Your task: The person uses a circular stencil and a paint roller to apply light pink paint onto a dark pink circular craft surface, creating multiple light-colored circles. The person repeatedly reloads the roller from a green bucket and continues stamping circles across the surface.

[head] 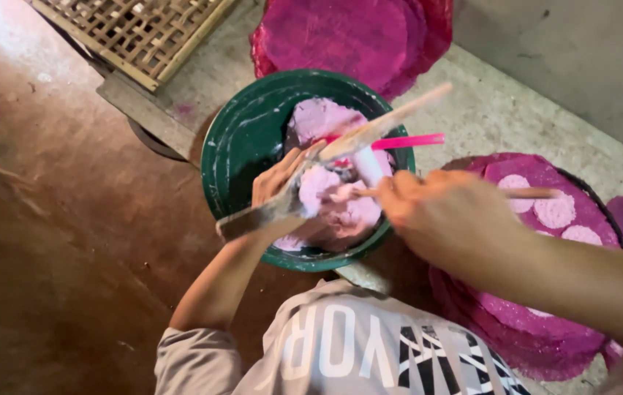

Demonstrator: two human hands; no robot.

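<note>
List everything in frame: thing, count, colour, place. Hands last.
basin: one, dark green, centre, on the ledge
pink dough: one mass, pale pink, inside the basin
wooden stick: one, pale wood smeared with paste, slanting across the basin
pink tool: one, bright pink, over the basin's right rim
round sheets: a stack, magenta, top centre
round trays: at least two, magenta with pale pink dough discs, right
woven lattice: one, tan, top left
left hand: in the basin, gripping the wooden stick
right hand: above the basin's right edge, holding a thin stick
</note>
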